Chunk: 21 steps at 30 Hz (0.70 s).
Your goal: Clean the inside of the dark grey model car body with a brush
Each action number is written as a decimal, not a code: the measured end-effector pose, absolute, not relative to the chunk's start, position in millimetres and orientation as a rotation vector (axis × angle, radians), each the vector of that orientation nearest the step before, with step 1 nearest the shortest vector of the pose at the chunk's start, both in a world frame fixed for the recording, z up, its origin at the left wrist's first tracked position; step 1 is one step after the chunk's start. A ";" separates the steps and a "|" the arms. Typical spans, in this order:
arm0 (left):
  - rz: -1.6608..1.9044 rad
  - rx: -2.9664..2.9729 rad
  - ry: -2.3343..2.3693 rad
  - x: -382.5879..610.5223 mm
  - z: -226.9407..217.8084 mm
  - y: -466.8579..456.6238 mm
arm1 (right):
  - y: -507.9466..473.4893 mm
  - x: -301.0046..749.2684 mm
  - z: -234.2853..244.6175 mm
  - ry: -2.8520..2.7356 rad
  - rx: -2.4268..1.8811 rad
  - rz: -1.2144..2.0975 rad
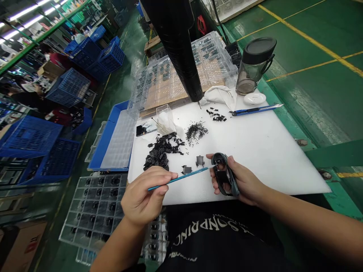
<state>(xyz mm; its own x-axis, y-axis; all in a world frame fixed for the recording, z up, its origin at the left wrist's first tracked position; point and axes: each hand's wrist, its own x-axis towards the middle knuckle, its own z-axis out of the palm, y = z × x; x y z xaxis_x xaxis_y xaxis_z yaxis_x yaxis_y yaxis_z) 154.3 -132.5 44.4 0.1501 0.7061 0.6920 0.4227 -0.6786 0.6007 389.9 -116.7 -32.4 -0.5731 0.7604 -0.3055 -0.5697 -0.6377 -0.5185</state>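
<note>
- Left hand (144, 196): fingers pinched narrowly around a slim blue-handled pick (181, 178), its tip touching the frame.
- Right hand (241, 181): wrapped around a curved black plastic frame (224, 177), held over the front of the tabletop.
- White foam tabletop (269, 151): a large heap of loose black plastic pieces (160, 151) lies near the left edge, with a smaller heap of thin black pins (196, 132) beside it.
- Beyond the far edge: a clear compartmented plastic tray (215, 56) holds dark parts in many cells; how many cells remain unfilled cannot be told.

Beyond the left fingers (167, 174), plastic parts (159, 153) heap on the tabletop (269, 170); past the right fingers (212, 155) lies a utility knife (255, 110).
</note>
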 end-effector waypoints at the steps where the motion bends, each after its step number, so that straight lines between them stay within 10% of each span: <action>1: 1.525 2.163 1.101 154.6 44.1 -132.5 | -116.8 390.0 -32.1 -0.473 -0.655 2.212; 21: 2.175 1.437 1.666 69.2 65.5 -119.1 | -111.7 387.0 -13.4 -0.438 -0.771 2.204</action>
<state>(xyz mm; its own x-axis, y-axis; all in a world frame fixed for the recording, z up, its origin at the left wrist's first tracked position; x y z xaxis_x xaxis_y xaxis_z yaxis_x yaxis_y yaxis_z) 69.2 -119.1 65.5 -0.5674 0.5339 0.6269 0.4662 -0.4192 0.7790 387.0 -111.7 -13.4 -0.5397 0.7461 -0.3900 -0.5402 -0.6622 -0.5193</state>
